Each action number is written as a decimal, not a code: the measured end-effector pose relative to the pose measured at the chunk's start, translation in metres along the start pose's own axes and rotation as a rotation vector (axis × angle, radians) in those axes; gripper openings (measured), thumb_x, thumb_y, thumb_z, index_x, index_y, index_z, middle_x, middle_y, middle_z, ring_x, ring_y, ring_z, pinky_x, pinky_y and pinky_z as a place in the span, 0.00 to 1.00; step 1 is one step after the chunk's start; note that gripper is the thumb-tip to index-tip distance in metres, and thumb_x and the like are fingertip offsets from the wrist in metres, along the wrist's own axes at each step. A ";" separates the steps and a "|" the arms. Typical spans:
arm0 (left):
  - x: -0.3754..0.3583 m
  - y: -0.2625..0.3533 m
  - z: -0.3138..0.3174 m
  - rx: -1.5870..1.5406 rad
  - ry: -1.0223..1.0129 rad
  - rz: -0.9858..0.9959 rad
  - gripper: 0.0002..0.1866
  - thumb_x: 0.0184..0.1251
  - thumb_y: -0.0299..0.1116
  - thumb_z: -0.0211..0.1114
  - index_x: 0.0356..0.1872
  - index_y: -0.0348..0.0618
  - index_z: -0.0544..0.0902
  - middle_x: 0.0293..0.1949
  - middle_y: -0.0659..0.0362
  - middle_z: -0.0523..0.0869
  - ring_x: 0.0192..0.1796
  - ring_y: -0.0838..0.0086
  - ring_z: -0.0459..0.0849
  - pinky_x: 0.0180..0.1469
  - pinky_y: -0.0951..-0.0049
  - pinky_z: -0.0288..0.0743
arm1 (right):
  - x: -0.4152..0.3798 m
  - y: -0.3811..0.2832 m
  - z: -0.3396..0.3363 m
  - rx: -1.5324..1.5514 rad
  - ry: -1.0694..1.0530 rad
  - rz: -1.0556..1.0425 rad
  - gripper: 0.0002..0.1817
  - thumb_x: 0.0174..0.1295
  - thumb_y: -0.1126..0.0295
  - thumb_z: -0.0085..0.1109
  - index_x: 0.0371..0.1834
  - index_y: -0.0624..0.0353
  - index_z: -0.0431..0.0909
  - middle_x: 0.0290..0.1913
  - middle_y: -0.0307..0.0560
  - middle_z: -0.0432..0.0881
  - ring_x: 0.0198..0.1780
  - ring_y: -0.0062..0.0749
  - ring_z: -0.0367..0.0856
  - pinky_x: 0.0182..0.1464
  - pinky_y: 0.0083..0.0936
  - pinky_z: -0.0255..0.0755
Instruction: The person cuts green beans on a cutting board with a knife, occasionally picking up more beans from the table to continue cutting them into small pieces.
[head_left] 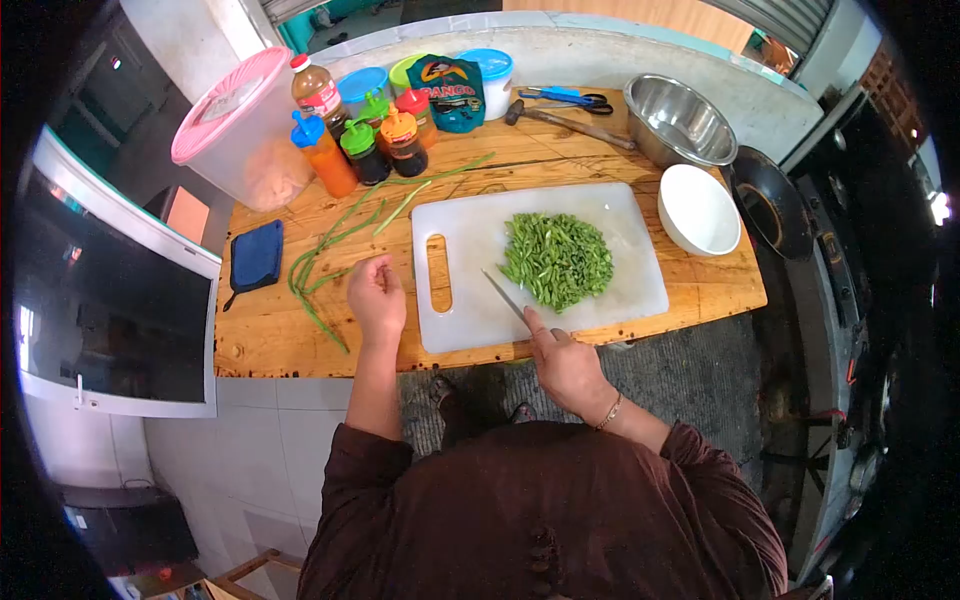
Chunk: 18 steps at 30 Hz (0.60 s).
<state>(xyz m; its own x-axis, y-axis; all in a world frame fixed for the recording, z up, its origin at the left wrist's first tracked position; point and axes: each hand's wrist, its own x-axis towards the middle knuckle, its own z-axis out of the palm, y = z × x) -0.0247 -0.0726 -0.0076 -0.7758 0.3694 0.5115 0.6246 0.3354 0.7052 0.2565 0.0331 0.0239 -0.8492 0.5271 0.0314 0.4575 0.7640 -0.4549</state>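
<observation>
My right hand [570, 372] is closed round the handle of a knife [504, 295]. Its blade points up and to the left over the front of a white cutting board [462, 215]. On the board, just beyond the blade, lies a heap of chopped green beans [558, 262]. Left of the board, my left hand [378, 298] is held with curled fingers; whatever is in them, if anything, is hidden. Beside it, several long green beans [322, 245] lie loose and bent across the wooden table.
A blue pot holder [257, 254] lies at left. Sauce bottles [403, 142], a pink-lidded container [235, 130] and lidded tubs [488, 85] line the back. A hammer [575, 127], scissors [600, 104], steel bowl [682, 118], white bowl [699, 210] and wok [770, 205] stand right.
</observation>
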 end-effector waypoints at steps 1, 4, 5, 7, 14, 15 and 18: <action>0.001 -0.002 -0.008 0.054 0.012 0.014 0.07 0.59 0.19 0.64 0.37 0.38 0.84 0.34 0.53 0.84 0.38 0.62 0.84 0.43 0.65 0.78 | 0.001 0.001 0.004 -0.010 0.001 -0.010 0.31 0.66 0.69 0.54 0.74 0.58 0.63 0.33 0.57 0.82 0.31 0.54 0.83 0.35 0.46 0.79; 0.007 -0.016 -0.024 0.139 0.059 0.013 0.07 0.58 0.20 0.66 0.37 0.39 0.84 0.35 0.53 0.84 0.39 0.60 0.84 0.43 0.62 0.78 | 0.004 0.006 0.010 -0.012 0.008 -0.027 0.34 0.63 0.70 0.55 0.75 0.56 0.62 0.33 0.56 0.82 0.29 0.53 0.84 0.32 0.45 0.79; 0.011 -0.024 -0.031 0.193 0.056 0.028 0.07 0.58 0.20 0.66 0.38 0.39 0.85 0.36 0.53 0.85 0.40 0.59 0.84 0.43 0.62 0.78 | 0.007 0.007 0.007 0.005 0.014 -0.025 0.33 0.64 0.70 0.55 0.75 0.55 0.63 0.34 0.57 0.83 0.30 0.54 0.84 0.33 0.45 0.79; 0.019 -0.040 -0.042 0.300 0.042 0.053 0.07 0.59 0.21 0.68 0.39 0.40 0.85 0.37 0.53 0.85 0.41 0.57 0.84 0.43 0.60 0.78 | 0.010 0.006 0.000 0.064 0.036 -0.005 0.30 0.67 0.69 0.55 0.74 0.54 0.66 0.36 0.59 0.83 0.33 0.56 0.84 0.36 0.45 0.79; 0.047 -0.062 -0.069 0.490 -0.287 0.212 0.09 0.60 0.27 0.68 0.41 0.41 0.88 0.40 0.53 0.86 0.48 0.55 0.82 0.53 0.56 0.74 | 0.011 -0.002 -0.013 0.235 0.036 0.053 0.25 0.69 0.74 0.56 0.70 0.60 0.70 0.40 0.67 0.83 0.41 0.56 0.85 0.44 0.39 0.78; 0.047 -0.061 -0.068 0.509 -0.311 0.257 0.09 0.59 0.28 0.69 0.41 0.41 0.88 0.40 0.53 0.86 0.49 0.55 0.82 0.54 0.55 0.73 | 0.011 -0.002 -0.012 0.241 0.035 0.061 0.25 0.69 0.75 0.56 0.70 0.60 0.70 0.41 0.67 0.83 0.43 0.55 0.86 0.45 0.38 0.78; 0.045 -0.069 -0.062 0.496 -0.351 0.249 0.07 0.59 0.27 0.68 0.38 0.41 0.88 0.39 0.55 0.85 0.49 0.56 0.81 0.55 0.56 0.72 | 0.006 -0.004 -0.001 0.265 0.059 0.075 0.25 0.70 0.76 0.54 0.70 0.63 0.69 0.49 0.69 0.83 0.51 0.51 0.86 0.52 0.32 0.77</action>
<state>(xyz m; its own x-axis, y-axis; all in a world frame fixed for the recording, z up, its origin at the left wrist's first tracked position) -0.1083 -0.1331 -0.0026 -0.5797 0.7206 0.3804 0.8141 0.5317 0.2334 0.2502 0.0337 0.0270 -0.7952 0.6051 0.0374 0.4267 0.6025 -0.6744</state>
